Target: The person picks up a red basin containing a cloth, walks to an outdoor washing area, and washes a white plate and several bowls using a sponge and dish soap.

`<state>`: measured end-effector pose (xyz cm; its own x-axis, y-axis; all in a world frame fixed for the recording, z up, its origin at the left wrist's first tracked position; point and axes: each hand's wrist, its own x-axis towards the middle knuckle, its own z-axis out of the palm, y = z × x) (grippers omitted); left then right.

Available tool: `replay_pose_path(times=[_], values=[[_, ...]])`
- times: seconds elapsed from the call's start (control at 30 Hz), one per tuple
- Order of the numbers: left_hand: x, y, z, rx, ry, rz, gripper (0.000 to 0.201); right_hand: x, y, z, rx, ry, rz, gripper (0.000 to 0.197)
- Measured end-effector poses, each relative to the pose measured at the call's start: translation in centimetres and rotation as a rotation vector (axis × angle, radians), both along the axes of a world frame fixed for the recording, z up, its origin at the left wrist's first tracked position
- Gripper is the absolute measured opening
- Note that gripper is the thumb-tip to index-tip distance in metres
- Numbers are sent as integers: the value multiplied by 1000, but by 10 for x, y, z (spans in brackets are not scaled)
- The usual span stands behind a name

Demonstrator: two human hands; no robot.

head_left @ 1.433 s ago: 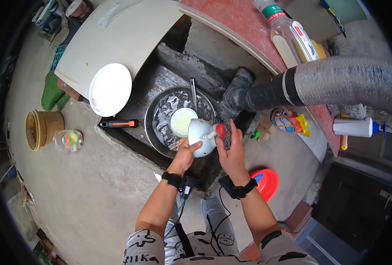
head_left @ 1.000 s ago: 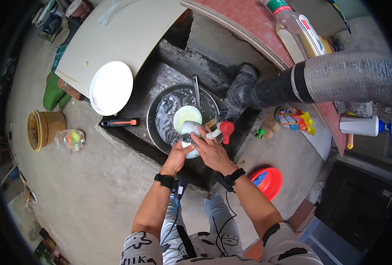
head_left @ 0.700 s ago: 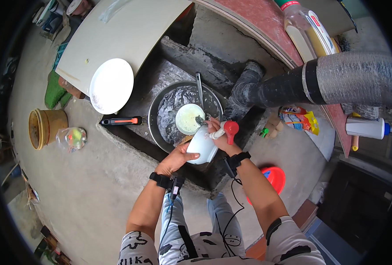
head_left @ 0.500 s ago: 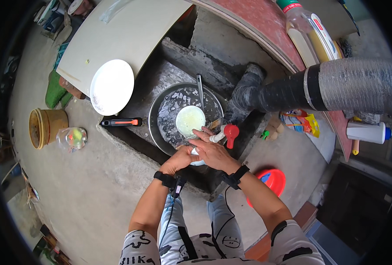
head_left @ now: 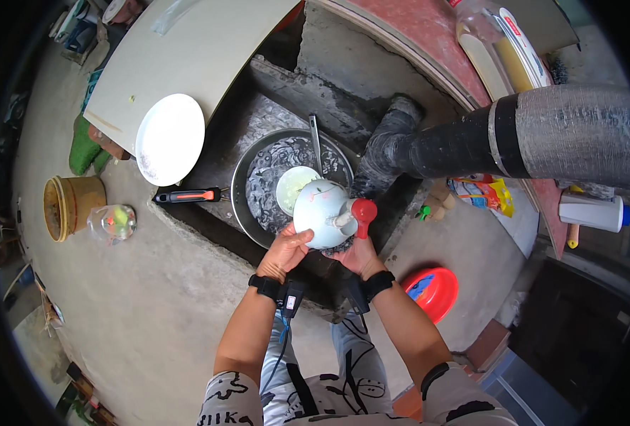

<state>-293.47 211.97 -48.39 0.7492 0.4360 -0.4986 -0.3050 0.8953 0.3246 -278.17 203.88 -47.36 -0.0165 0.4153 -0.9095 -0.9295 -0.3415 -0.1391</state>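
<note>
One dark concrete sink (head_left: pixel 247 128), grey floor (head_left: pixel 151 305) beside; left hand (head_left: pixel 285 253) grips pale bowl (head_left: pixel 318 216), right hand (head_left: pixel 361 257) grips scourer (head_left: pixel 339 247).

The left grip (head_left: pixel 291 248) holds a pale bowl (head_left: pixel 317 214), the right grip (head_left: pixel 357 257) a dark scourer (head_left: pixel 341 248) at its edge. A basin (head_left: pixel 242 205) sits beyond both grips.

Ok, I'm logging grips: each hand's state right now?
Left hand: closed, holding the pale bowl.
Right hand: holding a dark scrubber, partly hidden by the bowl.
</note>
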Motion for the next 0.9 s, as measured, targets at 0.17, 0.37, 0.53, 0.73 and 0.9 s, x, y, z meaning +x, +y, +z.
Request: replay_pose_path(times=[0.17,0.37,0.53,0.73,0.9], values=[[31,-11,-12,-163,-114,143,44,3,-30,-10,188,115,-291,50],[12,-42,-22,-272,-156,216,51,-4,-40,-7,274,29,-456,40],[-12,-52,-23,-266,-206,170,49,-10,-61,-37,339,22,-336,35],[-17,-29,-31,-307,-141,221,62,5,-71,-69,266,23,-193,33],[-19,-26,-25,-245,-69,264,54,7,-6,14,-53,-308,147,35]])
